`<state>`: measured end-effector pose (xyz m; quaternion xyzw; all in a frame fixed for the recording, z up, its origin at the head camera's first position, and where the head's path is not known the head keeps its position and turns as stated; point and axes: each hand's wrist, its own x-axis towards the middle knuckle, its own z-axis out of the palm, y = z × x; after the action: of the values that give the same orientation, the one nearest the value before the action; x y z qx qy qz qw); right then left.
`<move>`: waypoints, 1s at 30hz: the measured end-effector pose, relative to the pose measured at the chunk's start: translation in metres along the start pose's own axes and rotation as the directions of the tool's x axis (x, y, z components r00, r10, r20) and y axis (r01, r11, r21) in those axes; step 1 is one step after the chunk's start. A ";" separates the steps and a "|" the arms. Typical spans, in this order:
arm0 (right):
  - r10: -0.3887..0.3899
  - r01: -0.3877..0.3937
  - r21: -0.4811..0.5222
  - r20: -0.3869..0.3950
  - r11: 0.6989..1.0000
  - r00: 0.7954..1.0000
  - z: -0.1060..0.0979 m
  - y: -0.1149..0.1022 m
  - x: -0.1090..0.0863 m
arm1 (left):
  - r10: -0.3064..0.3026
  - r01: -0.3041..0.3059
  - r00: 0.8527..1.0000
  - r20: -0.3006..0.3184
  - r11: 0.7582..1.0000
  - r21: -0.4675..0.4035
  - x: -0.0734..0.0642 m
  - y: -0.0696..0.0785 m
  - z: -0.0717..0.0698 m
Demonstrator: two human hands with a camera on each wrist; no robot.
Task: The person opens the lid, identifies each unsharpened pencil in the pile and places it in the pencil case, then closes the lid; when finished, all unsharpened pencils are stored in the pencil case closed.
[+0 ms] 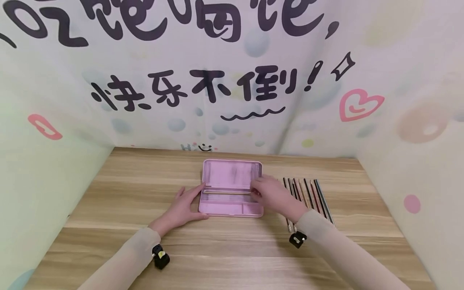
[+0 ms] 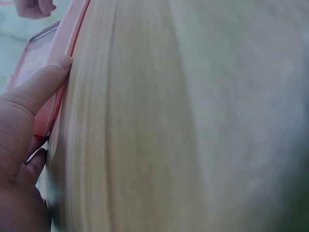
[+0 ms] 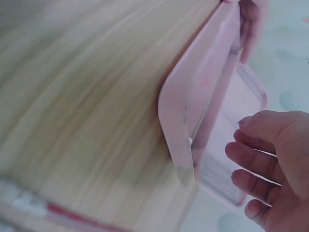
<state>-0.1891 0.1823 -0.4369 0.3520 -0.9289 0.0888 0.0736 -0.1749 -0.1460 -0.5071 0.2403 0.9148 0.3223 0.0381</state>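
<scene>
A pink pencil case (image 1: 221, 208) lies open on the table, its lid (image 1: 224, 173) tipped back toward the wall. Inside, along the back of the tray, lies one thin pencil (image 1: 224, 193). My left hand (image 1: 181, 211) holds the case by its left end, with the thumb (image 2: 50, 77) on the front edge and the fingers round the side. Over the right end of the case hovers my right hand (image 1: 273, 195). Its fingers (image 3: 253, 159) are loosely bent, and nothing shows between them in the right wrist view.
Several pencils (image 1: 306, 189) lie side by side on the wooden table (image 1: 232, 249), right of the case and partly hidden by my right forearm. A printed cloth wall (image 1: 181, 121) stands behind the table, with side walls left and right.
</scene>
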 end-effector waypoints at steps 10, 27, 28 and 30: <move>0.191 -0.189 0.069 -0.036 0.980 0.981 -0.013 0.017 -0.039 | -0.005 0.005 1.000 0.003 1.000 -0.001 0.001 0.001 0.000; 0.475 -0.469 0.098 -0.056 0.878 0.878 -0.011 0.028 -0.095 | -0.008 0.008 1.000 0.012 1.000 -0.020 0.000 0.002 -0.002; 0.480 -0.475 0.089 -0.052 0.875 0.876 -0.009 0.028 -0.097 | -0.007 0.007 1.000 0.011 1.000 -0.023 0.000 0.002 -0.001; 0.489 -0.485 0.075 -0.047 0.871 0.871 -0.007 0.028 -0.100 | -0.001 0.001 1.000 0.004 1.000 -0.023 -0.001 0.002 -0.001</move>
<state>-0.1328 0.2683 -0.4536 0.1058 -0.9815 0.1442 0.0679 -0.1738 -0.1457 -0.5054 0.2399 0.9111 0.3324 0.0428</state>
